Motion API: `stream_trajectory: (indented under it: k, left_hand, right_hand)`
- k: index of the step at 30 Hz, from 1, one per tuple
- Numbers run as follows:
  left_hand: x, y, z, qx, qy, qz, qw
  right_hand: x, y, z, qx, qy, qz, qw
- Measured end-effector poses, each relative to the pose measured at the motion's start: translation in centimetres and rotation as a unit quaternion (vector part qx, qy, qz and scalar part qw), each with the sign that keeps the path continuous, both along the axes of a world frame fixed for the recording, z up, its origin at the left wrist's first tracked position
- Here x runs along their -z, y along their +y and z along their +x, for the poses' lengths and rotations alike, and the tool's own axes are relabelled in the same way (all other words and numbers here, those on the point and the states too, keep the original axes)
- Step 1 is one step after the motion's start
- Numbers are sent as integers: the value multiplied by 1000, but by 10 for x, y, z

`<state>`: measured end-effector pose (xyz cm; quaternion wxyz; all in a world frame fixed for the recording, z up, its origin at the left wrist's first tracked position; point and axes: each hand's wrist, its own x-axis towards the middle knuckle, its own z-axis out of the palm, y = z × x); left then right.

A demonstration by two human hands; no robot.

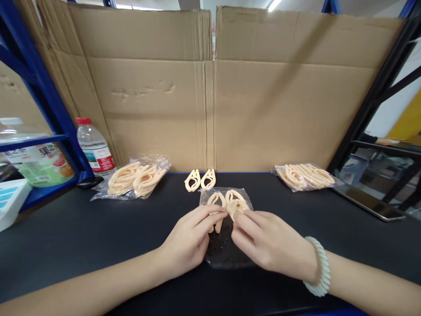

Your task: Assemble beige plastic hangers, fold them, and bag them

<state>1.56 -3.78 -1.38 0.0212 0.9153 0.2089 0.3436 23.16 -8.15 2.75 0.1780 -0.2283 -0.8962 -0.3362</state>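
On the black tabletop (82, 237), seen from the head camera, a small clear bag (226, 237) lies flat just in front of the cardboard wall (210, 109). Both hands meet over it: the left hand (189, 239) pinches a peach plastic clip (215, 202) through the film, and the right hand (263, 241), with a bead bracelet (319, 267) at the wrist, has its fingertips closed on a second clip (234, 199). The bag looks thin, slippery and limp; the clips look light and stiff, best gripped at their narrow ends. Two loose clips (200, 180) lie between bag and wall. Left of the bag sits a filled bag (134, 177), with a water bottle (95, 147) beyond it; right of it sits another filled bag (305, 176).
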Motion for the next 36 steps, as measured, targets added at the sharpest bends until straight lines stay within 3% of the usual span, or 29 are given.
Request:
stream_trajectory:
  k: [6,12,16,20,23,25,27,31,36]
  left_hand:
    - [-2,0,1,21,19,33,999]
    - [-8,-2,2,47,46,24,998]
    - [-9,-3,2,47,69,7,997]
    - [-7,-2,1,49,71,-2,996]
    - [-7,-3,0,54,42,-22,997]
    - [-9,-4,-1,56,-1,-62,996]
    - [-12,-4,-1,55,-62,-124,989]
    - [-16,-4,-4,10,-168,-231,958]
    - [-15,0,-4,-50,-199,-327,922]
  right_hand:
    - [11,8,2,123,-32,26,992]
    - [14,18,3,175,-31,-6,984]
    - [8,23,9,180,42,-124,975]
    - [-7,33,20,96,161,-315,930]
    - [-14,59,29,49,236,-375,895]
    - [-12,86,32,77,263,-343,898]
    - [-8,117,31,100,215,-304,923]
    - [-2,172,14,77,133,-292,944]
    - [5,205,-19,47,12,-309,950]
